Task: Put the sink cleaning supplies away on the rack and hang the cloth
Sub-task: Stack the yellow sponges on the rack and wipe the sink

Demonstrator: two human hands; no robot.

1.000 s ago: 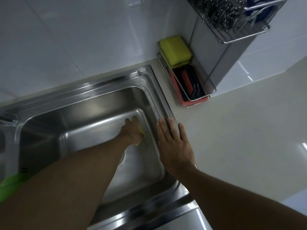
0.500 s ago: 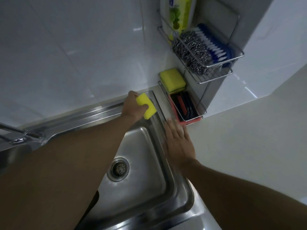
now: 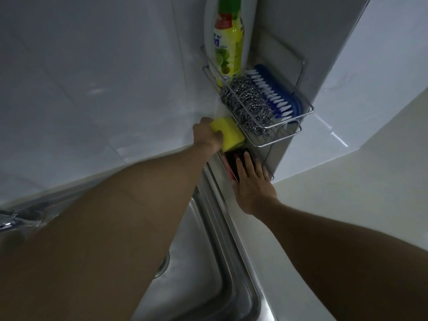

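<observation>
scourer (image 3: 246, 105) left of brush (image 3: 275, 93), in rack (image 3: 305, 110)

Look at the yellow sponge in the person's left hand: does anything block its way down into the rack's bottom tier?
Nothing visible blocks it. The left hand holds the yellow sponge right at the bottom tier, under the upper basket. The right hand rests on the tier's front end, beside the path.

Crowded under the upper basket (image 3: 275, 135): yellow sponge (image 3: 228, 133) and left hand (image 3: 206, 136) wedged just beneath. Right hand (image 3: 252, 186) covering the lower tray (image 3: 231, 165). Open countertop (image 3: 335, 205) to the right.
</observation>
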